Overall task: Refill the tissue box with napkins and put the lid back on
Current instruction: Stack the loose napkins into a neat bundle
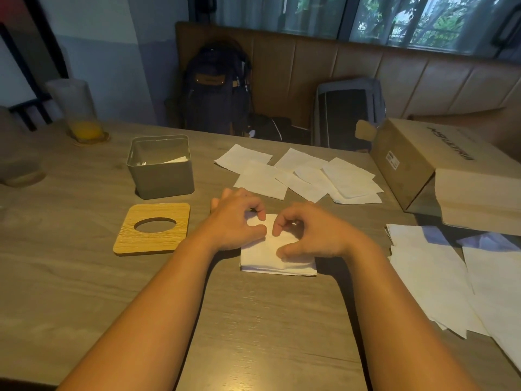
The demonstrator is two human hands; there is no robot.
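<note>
Your left hand (239,218) and right hand (310,230) sit close together on the folded napkins (270,259), a small white stack lying flat on the wooden table (267,320) right in front of you. Your left fingers are curled, with thumb and forefinger pinching the top sheet at the stack's far left part; your right fingers are curled too, the forefinger bent down onto the paper and the thumb pressing on the top layer nearer to you. The grey tissue box (160,170) stands upright and uncovered to the far left of your hands, with a little white paper showing inside it. Its wooden lid (169,218), with an oval hole in the middle, lies flat on the table on the near side of the box, apart from it and just left of your left wrist. Beyond your hands, loose napkins (304,176) are spread out, overlapping one another. To their right a cardboard box (408,165) lies on its side, and more unfolded sheets (439,277) lie at the right edge. A glass of orange drink (81,114) stands on a coaster at the far left, and a dark backpack (214,88) leans on the bench behind the table
</note>
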